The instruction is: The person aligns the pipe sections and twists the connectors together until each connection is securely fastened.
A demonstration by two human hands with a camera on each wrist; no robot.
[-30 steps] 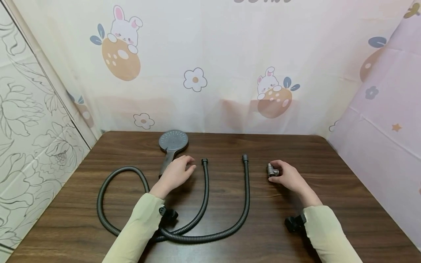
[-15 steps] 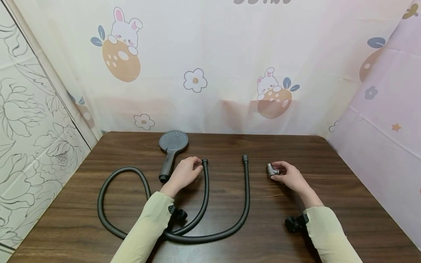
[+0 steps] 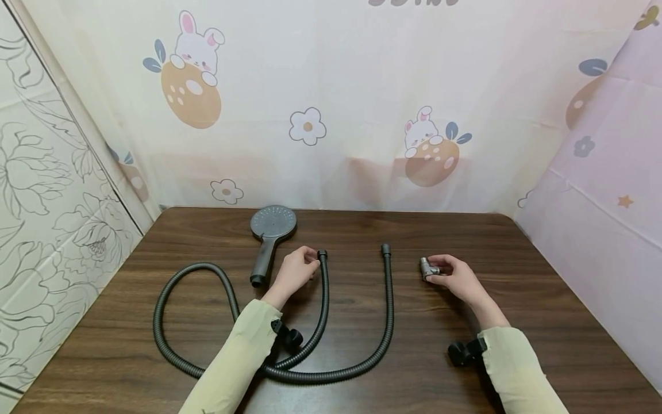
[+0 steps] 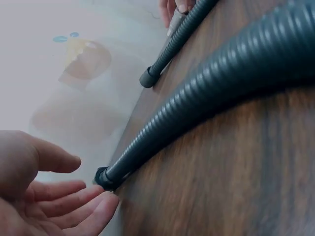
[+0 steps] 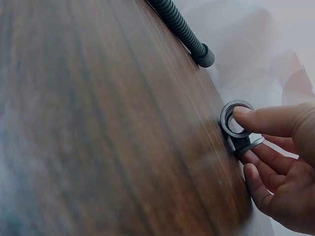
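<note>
My left hand (image 3: 295,271) is beside one end of the dark ribbed shower hose (image 3: 325,299). In the left wrist view its thumb and fingers stand apart, with the fingertips (image 4: 106,199) close to the hose's end fitting (image 4: 102,178); whether they touch it I cannot tell. At the right, my right hand (image 3: 452,279) holds a small silver-grey metal fitting (image 3: 425,268) at the table surface. The right wrist view shows the fitting's round threaded-looking opening (image 5: 226,115), with the thumb at its rim and fingers underneath. A grey handheld shower head (image 3: 273,222) lies left of my left hand, face up.
The hose loops across the left side of the wooden table (image 3: 465,230) and crosses itself under the left forearm. Its other end (image 3: 385,249) points to the back edge, between the hands. A printed curtain (image 3: 362,86) hangs behind the table.
My left hand has moved right, away from the shower head's handle, to the nearer hose end. The right hand and its fitting have stayed almost in place.
</note>
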